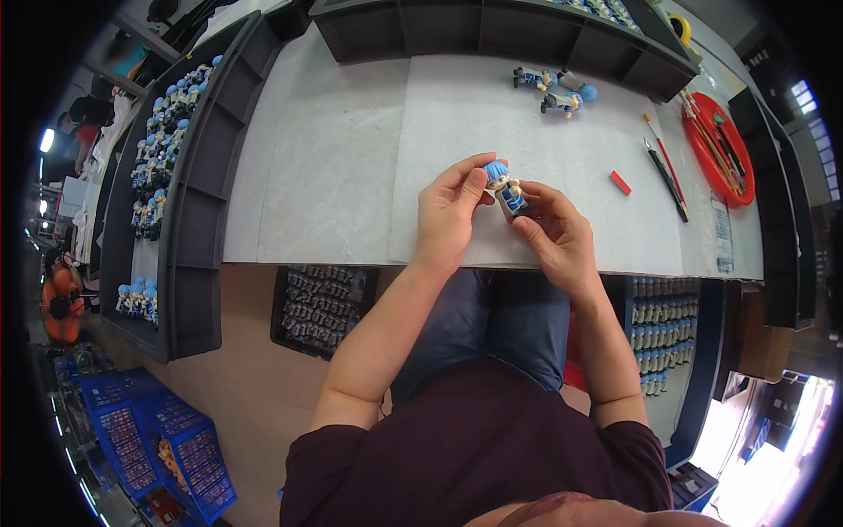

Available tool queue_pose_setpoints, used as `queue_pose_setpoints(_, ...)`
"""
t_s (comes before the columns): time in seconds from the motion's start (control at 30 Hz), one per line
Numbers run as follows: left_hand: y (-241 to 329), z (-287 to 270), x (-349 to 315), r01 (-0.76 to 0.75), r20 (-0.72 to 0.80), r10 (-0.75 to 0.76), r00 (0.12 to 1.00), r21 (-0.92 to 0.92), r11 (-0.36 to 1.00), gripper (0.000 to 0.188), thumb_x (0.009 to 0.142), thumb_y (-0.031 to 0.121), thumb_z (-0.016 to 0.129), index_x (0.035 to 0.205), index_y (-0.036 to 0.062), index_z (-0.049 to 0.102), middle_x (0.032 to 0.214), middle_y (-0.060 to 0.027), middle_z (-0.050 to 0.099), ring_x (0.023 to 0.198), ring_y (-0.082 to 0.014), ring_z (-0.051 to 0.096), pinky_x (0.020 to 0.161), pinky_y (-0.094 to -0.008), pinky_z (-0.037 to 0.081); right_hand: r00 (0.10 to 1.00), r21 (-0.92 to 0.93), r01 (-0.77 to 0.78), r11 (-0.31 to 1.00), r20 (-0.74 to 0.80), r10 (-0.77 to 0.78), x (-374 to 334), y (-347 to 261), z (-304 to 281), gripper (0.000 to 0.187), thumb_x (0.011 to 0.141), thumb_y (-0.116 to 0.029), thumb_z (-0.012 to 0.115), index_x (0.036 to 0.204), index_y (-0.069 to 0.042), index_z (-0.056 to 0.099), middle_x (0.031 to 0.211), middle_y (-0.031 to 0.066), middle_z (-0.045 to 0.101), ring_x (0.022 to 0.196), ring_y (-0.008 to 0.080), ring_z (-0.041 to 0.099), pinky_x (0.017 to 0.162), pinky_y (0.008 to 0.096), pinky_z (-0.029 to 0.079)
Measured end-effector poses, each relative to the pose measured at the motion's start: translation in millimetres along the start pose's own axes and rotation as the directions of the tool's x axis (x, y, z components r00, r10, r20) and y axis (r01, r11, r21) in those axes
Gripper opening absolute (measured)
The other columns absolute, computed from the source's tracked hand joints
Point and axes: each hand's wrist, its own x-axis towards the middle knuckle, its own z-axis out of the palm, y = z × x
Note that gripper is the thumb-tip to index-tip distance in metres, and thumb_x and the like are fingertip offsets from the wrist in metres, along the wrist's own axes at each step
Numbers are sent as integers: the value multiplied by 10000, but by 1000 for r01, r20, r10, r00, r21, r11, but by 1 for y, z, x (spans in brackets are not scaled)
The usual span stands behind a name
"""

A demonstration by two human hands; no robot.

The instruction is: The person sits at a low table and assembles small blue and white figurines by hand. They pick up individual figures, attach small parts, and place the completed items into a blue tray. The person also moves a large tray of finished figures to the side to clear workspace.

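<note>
A small toy figurine with light blue hair and blue-and-white clothes is held between both hands, above the table near its front edge. My left hand pinches it by the head, thumb and fingers on the hair. The fingers of my right hand close round its lower body and legs. Farther off on the white table, a few similar figurines lie on their sides. To the right of my right hand lies a small red block.
A paintbrush and a black pen-like tool lie at the right, beside a red oval tray of brushes. Grey crates stand at the far edge and the left, the left one full of figurines. More trays of figurines sit below table level.
</note>
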Motion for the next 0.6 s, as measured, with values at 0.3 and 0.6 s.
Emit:
queue_pose_setpoints(0.3,0,0,0,-1,15,1,1000,6,1000,265,931,175,502,1137,27,578,1071,-102,628,906,-97,569,740,-225,441,1000,11,-24,1000,-19,24,-1,-3,0,404,822,-11,628,1201,6,490,1045,110,580,893,134,575,807,272,486)
queue_pose_setpoints(0.6,-1,4,-3,22,25,-26,999,138,990,257,890,77,556,1138,15,581,1065,-90,625,835,-85,543,717,-227,454,984,-39,117,992,-133,-121,-4,6,-5,464,760,74,641,1193,0,490,1071,87,524,967,142,536,816,273,477)
